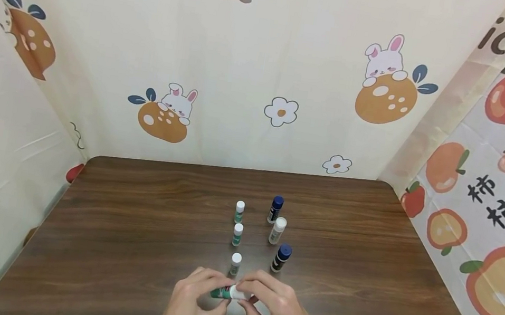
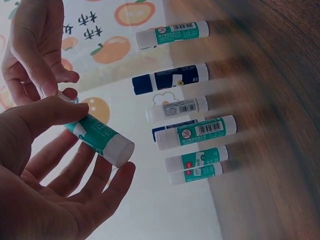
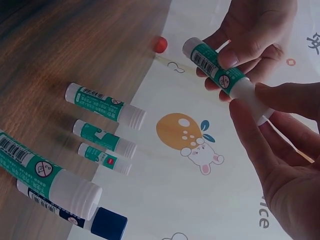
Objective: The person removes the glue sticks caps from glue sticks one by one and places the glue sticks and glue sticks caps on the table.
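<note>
Both hands hold a glue stick [image 1: 224, 292] with a green label and white cap, tilted above the table's near side. My left hand [image 1: 194, 301] pinches its green body. At the white cap end, the thumb and fingers of my right hand [image 1: 277, 310] grip it. The left wrist view shows the bare white base of this glue stick [image 2: 102, 139]. In the right wrist view its barcode faces the camera, and the right fingers partly cover the cap [image 3: 245, 95]. Whether the cap is loosened, I cannot tell.
Upright ahead stand green-labelled glue sticks [image 1: 237, 235] in a left column. Right of them are blue-capped glue sticks [image 1: 282, 258] and a white one [image 1: 277, 230]. Another green glue stick [image 3: 47, 172] stands near the right hand. Printed curtains [image 1: 244, 71] border the brown table [image 1: 138, 227].
</note>
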{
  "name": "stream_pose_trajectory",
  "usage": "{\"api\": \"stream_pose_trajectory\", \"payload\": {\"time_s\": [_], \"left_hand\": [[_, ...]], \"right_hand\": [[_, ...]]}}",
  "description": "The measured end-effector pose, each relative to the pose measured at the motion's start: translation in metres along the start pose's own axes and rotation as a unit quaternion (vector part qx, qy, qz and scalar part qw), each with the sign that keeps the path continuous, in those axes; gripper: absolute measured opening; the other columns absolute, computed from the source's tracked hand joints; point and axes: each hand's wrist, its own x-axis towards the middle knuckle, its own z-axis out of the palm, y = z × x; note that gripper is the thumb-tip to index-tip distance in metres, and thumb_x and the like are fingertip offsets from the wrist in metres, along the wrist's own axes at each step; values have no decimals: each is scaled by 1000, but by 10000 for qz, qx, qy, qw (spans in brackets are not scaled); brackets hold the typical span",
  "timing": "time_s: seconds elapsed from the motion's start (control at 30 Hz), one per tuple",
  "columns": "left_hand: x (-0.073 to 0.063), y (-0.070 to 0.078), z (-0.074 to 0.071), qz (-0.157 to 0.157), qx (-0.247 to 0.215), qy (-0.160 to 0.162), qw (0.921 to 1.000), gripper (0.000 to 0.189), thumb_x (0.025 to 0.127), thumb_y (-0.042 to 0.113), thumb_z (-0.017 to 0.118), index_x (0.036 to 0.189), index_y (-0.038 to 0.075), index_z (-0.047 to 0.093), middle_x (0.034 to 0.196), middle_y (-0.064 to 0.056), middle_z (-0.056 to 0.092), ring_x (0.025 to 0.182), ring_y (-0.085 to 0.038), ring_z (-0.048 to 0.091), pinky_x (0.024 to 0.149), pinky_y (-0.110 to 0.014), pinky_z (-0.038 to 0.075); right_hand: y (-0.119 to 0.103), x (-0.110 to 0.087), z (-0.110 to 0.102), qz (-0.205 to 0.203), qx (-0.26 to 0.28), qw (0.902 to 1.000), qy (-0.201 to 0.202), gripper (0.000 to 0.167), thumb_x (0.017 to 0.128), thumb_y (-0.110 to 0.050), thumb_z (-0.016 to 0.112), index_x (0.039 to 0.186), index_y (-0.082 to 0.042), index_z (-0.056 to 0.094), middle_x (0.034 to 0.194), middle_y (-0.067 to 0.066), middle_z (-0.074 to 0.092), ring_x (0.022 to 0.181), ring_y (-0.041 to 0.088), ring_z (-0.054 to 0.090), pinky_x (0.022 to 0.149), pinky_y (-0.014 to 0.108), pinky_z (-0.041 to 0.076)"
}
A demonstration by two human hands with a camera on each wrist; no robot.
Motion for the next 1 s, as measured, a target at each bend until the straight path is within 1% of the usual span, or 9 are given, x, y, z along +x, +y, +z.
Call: {"api": "stream_pose_trajectory", "payload": {"time_s": [0.13, 0.27, 0.47, 0.57, 0.67, 0.77, 0.8, 0.9, 1.0], "left_hand": [[0, 1, -2, -93, 63, 28, 9999, 42, 55, -7, 81, 90, 15, 73, 89, 11, 66, 75, -6, 57, 67, -14, 47], [0, 0, -2, -106, 83, 112, 9998, 41, 54, -7, 80, 88, 14, 72, 90, 11, 66, 77, -7, 58, 69, -15, 47], [-1, 0, -3, -304, 48, 91, 9995, 43, 55, -7, 81, 89, 18, 70, 90, 14, 64, 79, -6, 59, 71, -17, 48], [-1, 0, -3, -397, 52, 94, 9992, 43, 56, -7, 80, 89, 18, 70, 90, 15, 64, 79, -5, 59, 68, -21, 50], [-1, 0, -5, -502, 27, 109, 9987, 43, 56, -8, 80, 89, 19, 69, 89, 16, 63, 78, -5, 59, 65, -27, 52], [-2, 0, -5, -778, -60, 81, 9969, 45, 56, -8, 80, 88, 20, 69, 87, 18, 62, 76, -5, 60, 63, -28, 53], [-2, 0, -6, -933, -96, 54, 9956, 45, 57, -9, 80, 88, 22, 68, 87, 19, 62, 76, -5, 60, 63, -28, 53], [-2, 0, -7, -1396, -193, -29, 9900, 45, 58, -8, 81, 88, 24, 68, 86, 21, 61, 76, -5, 61, 64, -30, 54], [-2, 0, -8, -1726, -235, -88, 9847, 43, 60, -6, 81, 87, 25, 68, 85, 22, 61, 78, -5, 62, 66, -32, 55]], "right_hand": [[-1, 1, 0, -6, 9, 10000, 58, 19, 84, 0, 68, 102, -5, 63, 100, 2, 60, 82, 8, 61, 71, 11, 50], [-1, 1, 0, -7, 36, 9999, 106, 18, 85, -1, 67, 102, -5, 61, 99, 3, 59, 82, 8, 61, 70, 11, 50], [0, 2, 0, -113, 31, 9996, 240, 17, 84, -1, 67, 100, -4, 61, 98, 4, 59, 81, 11, 62, 70, 11, 50], [0, 2, -1, -110, 31, 9995, 280, 17, 83, 0, 68, 99, -4, 62, 98, 4, 59, 81, 11, 62, 69, 12, 50], [-1, 1, -2, -15, -27, 9997, 252, 19, 82, 1, 69, 99, -5, 62, 98, 3, 60, 81, 10, 61, 69, 12, 50], [-2, 0, -3, 65, -112, 9997, 215, 21, 81, 1, 70, 99, -6, 62, 97, 2, 60, 81, 8, 61, 68, 11, 50], [-2, -1, -3, 93, -132, 9997, 203, 21, 81, 0, 70, 100, -7, 62, 97, 2, 60, 80, 7, 61, 68, 11, 50], [-2, -2, -3, 108, -139, 9997, 195, 20, 82, -1, 70, 100, -7, 62, 97, 1, 60, 80, 7, 60, 67, 11, 49], [-2, -3, -3, 85, -99, 9997, 217, 17, 85, -3, 68, 100, -7, 62, 97, 1, 59, 81, 8, 60, 67, 10, 49]]}}
